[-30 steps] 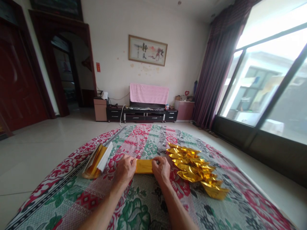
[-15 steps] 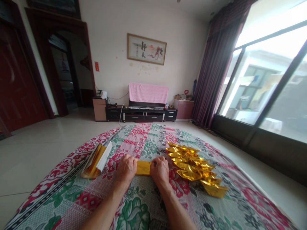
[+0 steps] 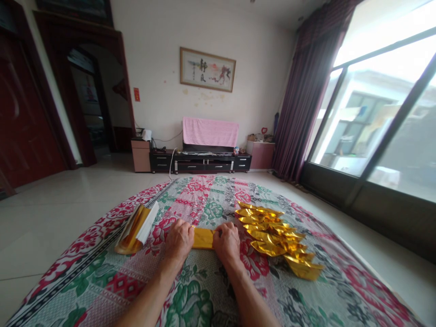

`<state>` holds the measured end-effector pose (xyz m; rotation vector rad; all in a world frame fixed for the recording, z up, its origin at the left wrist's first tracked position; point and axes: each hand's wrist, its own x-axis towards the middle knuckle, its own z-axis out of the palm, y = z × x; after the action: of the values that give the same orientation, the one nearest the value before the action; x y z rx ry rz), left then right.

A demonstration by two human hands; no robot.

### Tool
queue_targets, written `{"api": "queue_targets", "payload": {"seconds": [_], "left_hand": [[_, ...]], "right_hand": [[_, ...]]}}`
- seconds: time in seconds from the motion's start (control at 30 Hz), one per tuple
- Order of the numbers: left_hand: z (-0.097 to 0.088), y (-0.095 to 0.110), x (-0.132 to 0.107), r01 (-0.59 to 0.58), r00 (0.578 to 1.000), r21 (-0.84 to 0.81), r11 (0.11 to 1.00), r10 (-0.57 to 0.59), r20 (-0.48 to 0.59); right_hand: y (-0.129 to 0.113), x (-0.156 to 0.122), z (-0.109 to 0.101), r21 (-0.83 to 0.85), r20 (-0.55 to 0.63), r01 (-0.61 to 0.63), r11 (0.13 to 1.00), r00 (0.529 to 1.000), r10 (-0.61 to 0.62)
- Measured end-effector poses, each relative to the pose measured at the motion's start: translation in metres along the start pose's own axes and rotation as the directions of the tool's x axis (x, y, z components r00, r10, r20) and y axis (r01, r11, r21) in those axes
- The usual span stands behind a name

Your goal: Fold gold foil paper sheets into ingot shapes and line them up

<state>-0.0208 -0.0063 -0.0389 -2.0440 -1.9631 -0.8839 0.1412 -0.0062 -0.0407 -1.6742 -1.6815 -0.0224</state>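
Note:
A flat, folded strip of gold foil paper lies on the patterned cloth in front of me. My left hand is closed on its left end, and my right hand is closed on its right end, fingers curled. Thumbs and fingertips are partly hidden behind the knuckles. To the right of my right hand sit several boat-shaped gold foil ingots, crowded in an overlapping row. Left of my left hand rests a curled stack of gold foil sheets with white undersides.
A floral cloth in red, green and grey covers the round surface under my hands. Beyond it, a low black cabinet stands by the wall with a pink towel over something on top. A purple curtain hangs by the window at right.

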Motion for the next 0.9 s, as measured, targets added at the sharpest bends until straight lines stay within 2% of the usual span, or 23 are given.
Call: {"api": "queue_targets", "payload": {"seconds": [0.37, 0.6, 0.9], "left_hand": [[0.003, -0.005, 0.002, 0.060, 0.997, -0.090, 0.994, -0.064, -0.036], [0.004, -0.010, 0.003, 0.043, 0.998, -0.138, 0.990, -0.049, -0.041], [0.007, -0.012, 0.004, 0.036, 0.998, -0.117, 0.992, -0.041, -0.042]], "right_hand": [[-0.001, 0.000, -0.002, 0.009, 0.015, -0.016, 1.000, 1.000, 0.016], [-0.001, 0.000, 0.000, 0.006, 0.017, -0.014, 1.000, 1.000, 0.014], [-0.002, 0.000, -0.004, -0.012, 0.038, -0.023, 1.000, 0.999, 0.023]]}}
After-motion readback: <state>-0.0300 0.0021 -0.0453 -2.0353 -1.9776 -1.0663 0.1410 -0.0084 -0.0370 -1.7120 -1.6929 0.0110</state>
